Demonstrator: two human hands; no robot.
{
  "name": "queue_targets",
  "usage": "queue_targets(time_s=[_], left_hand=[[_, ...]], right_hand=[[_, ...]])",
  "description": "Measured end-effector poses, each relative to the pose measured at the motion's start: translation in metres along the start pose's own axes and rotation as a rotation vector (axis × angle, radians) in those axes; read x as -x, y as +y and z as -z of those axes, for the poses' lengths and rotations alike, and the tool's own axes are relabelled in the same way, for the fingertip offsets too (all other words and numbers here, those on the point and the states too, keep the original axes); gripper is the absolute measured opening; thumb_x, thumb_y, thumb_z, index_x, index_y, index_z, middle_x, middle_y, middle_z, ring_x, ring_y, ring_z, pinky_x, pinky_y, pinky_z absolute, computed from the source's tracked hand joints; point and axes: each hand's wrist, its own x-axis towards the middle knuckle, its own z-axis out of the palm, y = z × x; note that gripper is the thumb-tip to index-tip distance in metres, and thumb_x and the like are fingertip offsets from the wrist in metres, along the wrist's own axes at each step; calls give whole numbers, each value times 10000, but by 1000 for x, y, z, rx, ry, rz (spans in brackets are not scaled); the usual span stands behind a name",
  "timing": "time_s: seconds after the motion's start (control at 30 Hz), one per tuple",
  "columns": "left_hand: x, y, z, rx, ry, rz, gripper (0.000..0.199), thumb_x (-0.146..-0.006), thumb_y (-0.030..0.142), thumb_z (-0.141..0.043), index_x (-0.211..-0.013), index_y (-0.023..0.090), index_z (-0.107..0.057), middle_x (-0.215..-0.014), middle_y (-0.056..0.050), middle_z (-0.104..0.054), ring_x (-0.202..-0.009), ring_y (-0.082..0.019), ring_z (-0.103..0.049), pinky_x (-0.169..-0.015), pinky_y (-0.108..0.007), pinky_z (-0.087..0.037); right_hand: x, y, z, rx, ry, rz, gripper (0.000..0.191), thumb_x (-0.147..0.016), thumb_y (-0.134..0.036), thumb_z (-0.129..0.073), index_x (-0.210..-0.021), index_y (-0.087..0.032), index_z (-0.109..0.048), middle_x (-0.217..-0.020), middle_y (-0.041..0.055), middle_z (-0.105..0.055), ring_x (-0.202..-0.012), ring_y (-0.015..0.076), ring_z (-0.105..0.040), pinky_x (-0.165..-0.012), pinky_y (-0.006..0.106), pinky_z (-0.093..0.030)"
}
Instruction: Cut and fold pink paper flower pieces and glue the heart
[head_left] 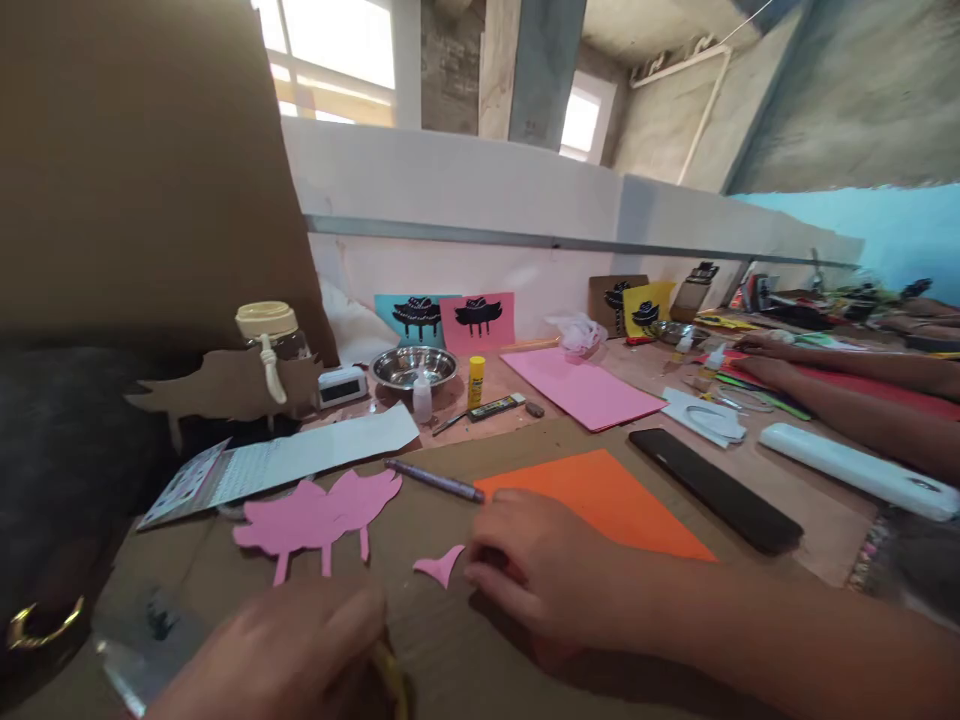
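My right hand (544, 565) rests on the brown cardboard with its fingers curled into a loose fist, and nothing shows in its hollow. Its knuckles lie at the edge of an orange sheet (607, 505). A small pink paper scrap (441, 567) lies just left of its fingertips. Low in the frame, my left hand (292, 645) is slightly blurred, its fingers bent around a yellow curved edge (396, 680) that is mostly hidden. Beyond it a pink paper cutout with legs (322, 515) lies flat. A pen (439, 480) stretches between the cutout and the orange sheet.
At the back stand a steel bowl (414, 368), a small white bottle (421, 398) and a yellow glue stick (476, 380). Pink sheets (581, 388) and a long black case (712, 488) lie right. A brown cutout (225, 385) stands left. Another person's arms (840, 385) reach in.
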Motion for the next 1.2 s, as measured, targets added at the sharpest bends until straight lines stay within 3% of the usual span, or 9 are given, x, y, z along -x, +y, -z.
queue_targets(time_s=[0.1,0.13,0.2,0.3,0.47,0.7,0.83,1.03,1.2], left_hand=[[-19,-12,35,-84,-203,333,178,-801,178,-451,-658,241,-537,-501,45,-540,-414,-134,-469,-453,-259,-263],[-26,-20,48,-118,-190,423,147,-795,220,-458,-710,248,-575,-529,33,-571,-445,-156,-510,-463,-264,-281],[-36,-42,69,-175,-162,589,259,-846,307,-444,-1004,265,-645,-658,12,-665,-537,-201,-597,-518,-282,-361],[-39,-74,86,-194,-264,651,448,-871,506,-463,-1192,248,-639,-860,-36,-744,-657,-252,-666,-590,-325,-432],[-32,-96,74,-184,-421,631,674,-852,669,-487,-1284,172,-632,-1189,-137,-732,-1017,-353,-696,-820,-405,-512],[-25,-90,48,-200,-407,572,849,-752,597,-682,-1446,141,-505,-1362,-206,-609,-1223,-409,-596,-963,-453,-488],[-25,-95,44,-185,-385,583,851,-753,535,-705,-1485,175,-462,-1375,-195,-595,-1171,-414,-626,-945,-486,-503],[-26,-95,45,-84,-359,548,796,-744,410,-718,-1467,173,-487,-1418,-153,-587,-1277,-344,-566,-1040,-413,-464],[-30,-87,48,-4,-301,535,663,-789,290,-584,-1443,210,-520,-1448,-102,-575,-1312,-294,-542,-1083,-390,-429]], right_hand=[[-1,4,0,-5,31,-39,165,-953,-274,-588,-858,-160,-661,-815,63,-694,-746,189,-587,-671,288,-407],[-1,5,0,-14,28,-49,168,-960,-275,-578,-859,-164,-653,-810,60,-685,-737,187,-583,-664,286,-408],[-1,7,0,-33,-2,-71,176,-974,-286,-554,-869,-175,-642,-818,55,-674,-739,188,-585,-661,287,-415],[-2,6,0,-37,-43,-112,187,-984,-301,-528,-890,-184,-640,-850,58,-678,-770,204,-607,-680,308,-440],[-6,5,-2,-12,-84,-151,219,-998,-331,-506,-919,-190,-653,-893,64,-697,-814,218,-638,-723,340,-473],[-8,6,-7,24,-108,-123,217,-1003,-328,-500,-946,-210,-673,-906,60,-704,-827,220,-647,-724,343,-484],[-7,6,-6,41,-109,-105,221,-1003,-321,-497,-940,-209,-677,-900,62,-703,-833,226,-646,-727,353,-491],[-5,5,-5,45,-76,-71,212,-995,-300,-502,-953,-196,-682,-899,69,-711,-829,226,-655,-721,351,-497],[-5,4,-4,39,-72,-44,199,-992,-279,-510,-950,-187,-681,-892,72,-710,-819,223,-652,-717,339,-488]])
